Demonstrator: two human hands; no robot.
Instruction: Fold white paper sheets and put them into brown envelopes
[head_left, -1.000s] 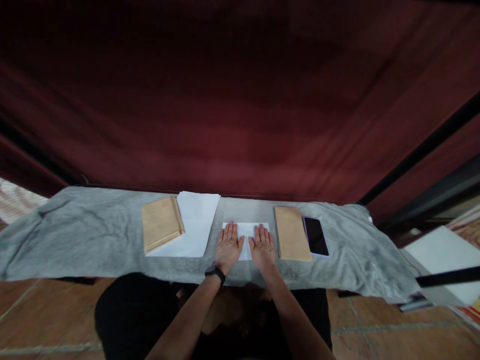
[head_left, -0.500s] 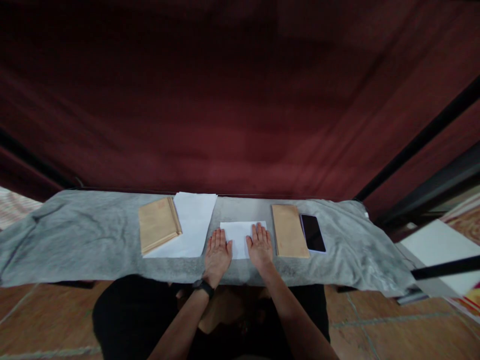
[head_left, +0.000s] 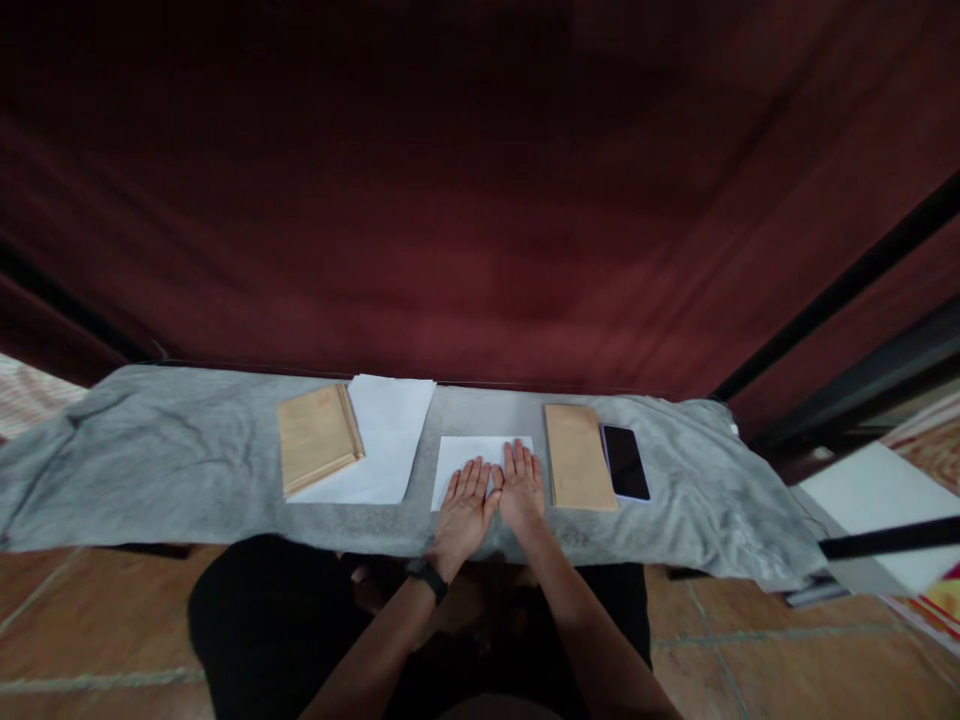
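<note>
A small white paper [head_left: 448,465], perhaps folded, lies on the grey cloth in front of me. Both hands rest flat on it, palms down. My left hand [head_left: 463,508] covers its lower middle, fingers extended. Beside it, thumbs touching or nearly so, my right hand [head_left: 519,487] lies over the paper's right part with its fingers stretched out. Neither hand grips anything. Just right of my right hand is a brown envelope [head_left: 579,458]. Larger white sheets [head_left: 390,430] lie to the left, partly under a stack of brown envelopes [head_left: 316,438].
A dark-screened phone [head_left: 625,463] lies right of the single brown envelope. The grey cloth [head_left: 187,450] covers a narrow bench, wrinkled toward both ends. A dark red curtain [head_left: 480,250] hangs behind it. A white board [head_left: 877,500] stands at far right.
My left hand has slid right across the small paper, toward my right hand, uncovering the paper's left edge. My right hand stays at the right part. The view has shifted slightly.
</note>
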